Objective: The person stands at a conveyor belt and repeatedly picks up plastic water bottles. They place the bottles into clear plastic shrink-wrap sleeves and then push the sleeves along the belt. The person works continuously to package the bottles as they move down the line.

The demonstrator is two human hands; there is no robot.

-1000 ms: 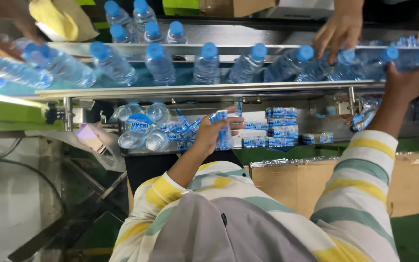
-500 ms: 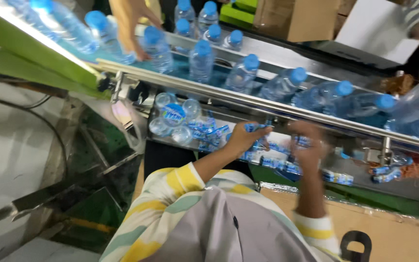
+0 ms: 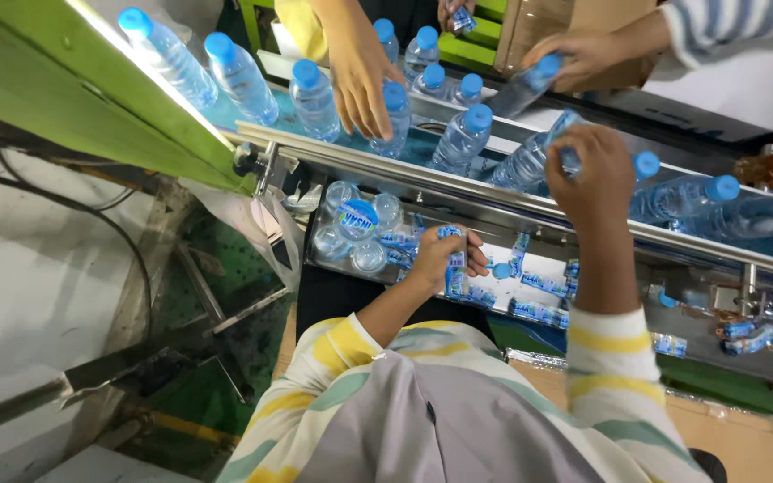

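— Bottle (image 3: 530,161) first: where does it lie from your right hand (image 3: 588,174)?

— Directly under it. Your right hand rests on a clear plastic bottle on the conveyor (image 3: 458,192), fingers curled shut around the part near the neck, with a bit of blue label showing at the fingertips. The bottle leans — its long axis runs from lower left up toward the right, slanting across the steel rail rather than along it.

— And your left hand (image 3: 445,259)?

— Lower, below the rail, over the tray of label sleeves (image 3: 539,286). Its fingers are pinched shut on one blue-and-white label sleeve (image 3: 454,264), held roughly upright. Loose sleeves lie just beside it to the right, and a cluster of bottle ends (image 3: 355,224) sits just to its left.

— So which hand is nearer the bottle?

— Your right, plainly — it already touches it. Your left is well apart, down and to the left of the bottle, with the rail between them.

— Whose hands are those across the belt?

— Other people's: one hand (image 3: 360,76) reaches down among the blue-capped bottles, another (image 3: 574,54) holds a tilted bottle further right. Keep them apart from your own.
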